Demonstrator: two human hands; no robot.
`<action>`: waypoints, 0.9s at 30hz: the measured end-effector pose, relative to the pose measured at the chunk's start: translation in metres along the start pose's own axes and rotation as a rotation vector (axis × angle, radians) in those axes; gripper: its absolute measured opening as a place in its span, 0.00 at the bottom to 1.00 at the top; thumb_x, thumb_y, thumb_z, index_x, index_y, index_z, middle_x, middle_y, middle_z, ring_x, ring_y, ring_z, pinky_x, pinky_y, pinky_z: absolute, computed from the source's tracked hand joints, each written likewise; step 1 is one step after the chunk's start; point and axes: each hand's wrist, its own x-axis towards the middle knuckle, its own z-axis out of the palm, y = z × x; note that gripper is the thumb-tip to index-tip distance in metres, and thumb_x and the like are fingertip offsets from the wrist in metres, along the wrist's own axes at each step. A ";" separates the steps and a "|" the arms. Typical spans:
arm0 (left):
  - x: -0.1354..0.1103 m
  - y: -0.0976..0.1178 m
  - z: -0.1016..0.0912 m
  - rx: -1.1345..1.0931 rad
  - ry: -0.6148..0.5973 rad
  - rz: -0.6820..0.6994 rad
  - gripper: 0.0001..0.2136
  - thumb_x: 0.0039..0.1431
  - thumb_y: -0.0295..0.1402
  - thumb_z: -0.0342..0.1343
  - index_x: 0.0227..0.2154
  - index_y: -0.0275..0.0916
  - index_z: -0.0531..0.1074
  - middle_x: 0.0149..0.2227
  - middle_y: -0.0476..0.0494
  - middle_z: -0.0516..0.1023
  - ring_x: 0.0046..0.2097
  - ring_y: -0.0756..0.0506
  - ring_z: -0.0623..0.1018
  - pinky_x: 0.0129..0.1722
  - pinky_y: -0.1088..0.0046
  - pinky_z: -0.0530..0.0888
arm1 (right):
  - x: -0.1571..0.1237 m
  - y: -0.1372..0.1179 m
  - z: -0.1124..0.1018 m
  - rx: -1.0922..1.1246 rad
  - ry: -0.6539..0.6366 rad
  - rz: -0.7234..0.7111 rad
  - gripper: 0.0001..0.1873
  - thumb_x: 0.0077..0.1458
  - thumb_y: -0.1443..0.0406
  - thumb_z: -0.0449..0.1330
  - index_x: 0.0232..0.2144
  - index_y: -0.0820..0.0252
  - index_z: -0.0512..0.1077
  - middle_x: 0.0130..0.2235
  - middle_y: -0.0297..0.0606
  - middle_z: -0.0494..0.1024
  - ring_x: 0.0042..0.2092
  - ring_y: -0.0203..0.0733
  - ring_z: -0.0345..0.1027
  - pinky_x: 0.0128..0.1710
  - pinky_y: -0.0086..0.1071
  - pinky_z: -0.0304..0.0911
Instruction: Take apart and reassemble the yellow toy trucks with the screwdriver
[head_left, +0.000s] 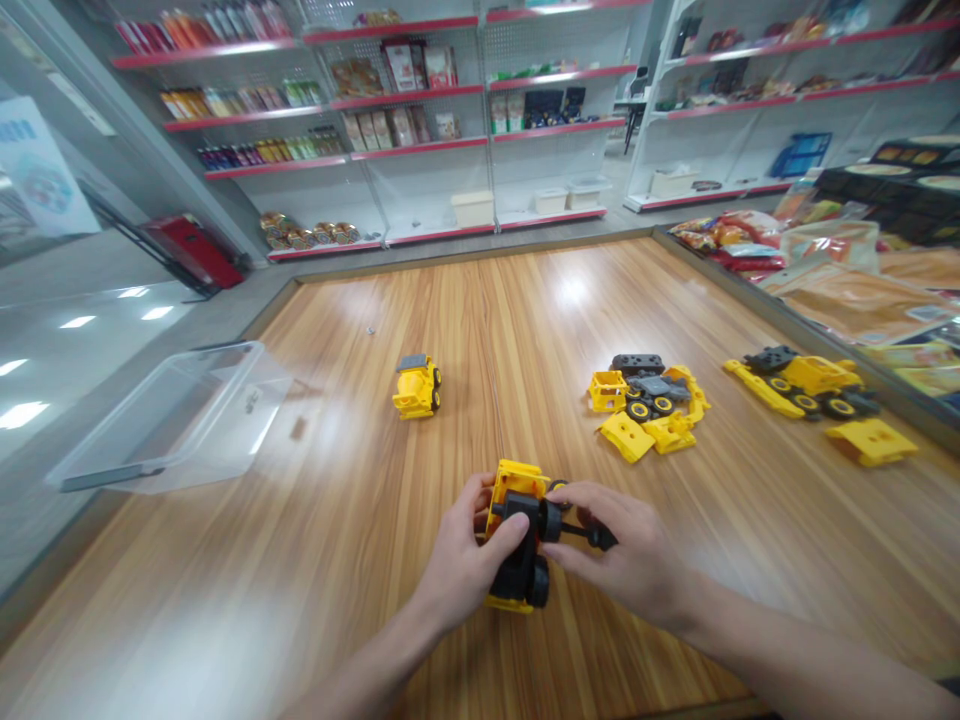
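Left hand: the left hand [457,560] is closed around a yellow toy truck [514,488], thumb across its black underside and fingers behind the body.
Right hand: the right hand [634,565] is narrowed to a pinch on a black rod [581,533] that sticks out of the truck's side.
Why held so: judging by the grip, the left hand steadies the truck, tipped so that the black chassis faces the right hand's fingers.
Where: just above the wooden table [337,520], near the middle of its near edge.
Truck's axis: long axis runs roughly from near edge to far edge, yellow end away from the person and a black wheel at the near end. The rod points toward the right edge.
Middle of table: a small yellow toy vehicle [417,386] stands alone.
Right side: a pile of yellow and black parts [649,402], a partly built truck [806,385] and a loose yellow panel [870,441] lie toward the right edge.
Left edge: a clear plastic box [180,415] overhangs it.
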 end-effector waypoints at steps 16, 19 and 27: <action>0.008 0.000 -0.010 -0.164 0.240 -0.058 0.16 0.58 0.42 0.59 0.42 0.35 0.70 0.31 0.48 0.77 0.31 0.49 0.77 0.34 0.74 0.74 | -0.002 0.013 -0.001 -0.325 -0.398 0.163 0.13 0.50 0.71 0.62 0.40 0.58 0.71 0.38 0.38 0.73 0.38 0.45 0.72 0.35 0.34 0.65; 0.009 0.001 -0.010 -0.194 0.257 -0.078 0.17 0.56 0.43 0.61 0.41 0.35 0.71 0.30 0.49 0.77 0.30 0.49 0.77 0.32 0.75 0.74 | -0.006 0.015 0.001 -0.366 -0.421 0.176 0.15 0.51 0.70 0.62 0.42 0.58 0.71 0.41 0.41 0.72 0.37 0.46 0.71 0.34 0.35 0.64; 0.009 -0.001 -0.008 -0.267 0.267 -0.109 0.20 0.55 0.44 0.61 0.44 0.34 0.70 0.34 0.44 0.80 0.32 0.47 0.80 0.36 0.71 0.76 | -0.003 0.008 -0.001 -0.284 -0.393 0.175 0.10 0.53 0.71 0.58 0.40 0.60 0.69 0.39 0.40 0.72 0.37 0.45 0.70 0.34 0.35 0.63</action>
